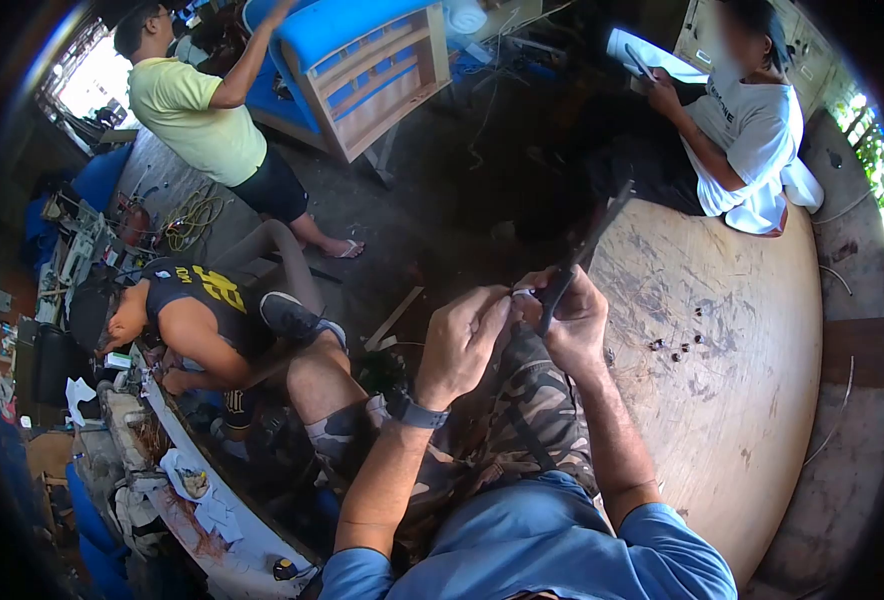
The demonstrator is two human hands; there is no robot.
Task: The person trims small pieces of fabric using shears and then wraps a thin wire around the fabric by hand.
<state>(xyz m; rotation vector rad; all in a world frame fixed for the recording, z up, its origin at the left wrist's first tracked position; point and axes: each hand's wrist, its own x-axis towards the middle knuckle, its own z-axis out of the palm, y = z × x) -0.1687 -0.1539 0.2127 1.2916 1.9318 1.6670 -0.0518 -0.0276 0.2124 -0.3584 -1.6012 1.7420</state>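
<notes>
Dark strip (584, 250), long and narrow, held above the person's lap at the near left edge of the round wooden table (752, 400). Its long axis runs on a slant: the near end sits low between the two hands, and the far end points up and to the right, reaching over the table's rim. The right hand (574, 325) is closed around the strip's lower part, fingers curled over it. The left hand (465, 340), with a dark watch (417, 411) on its wrist, has its fingertips pinched together at the strip's near end, just beside the right hand's thumb; what, if anything, lies between those fingertips is too small to tell. A scatter of small dark pieces (680, 345) lies on the table to the right of the hands, apart from them. Below the hands are camouflage shorts (522, 430) and a blue shirt (542, 540). At the far right a person in a white shirt (752, 135) sits at the table's far edge. To the left a person in a dark shirt (202, 300) bends over a cluttered bench (212, 520). Farther off, a person in a yellow shirt (197, 115) reaches to a blue and wooden chair frame (372, 70).
</notes>
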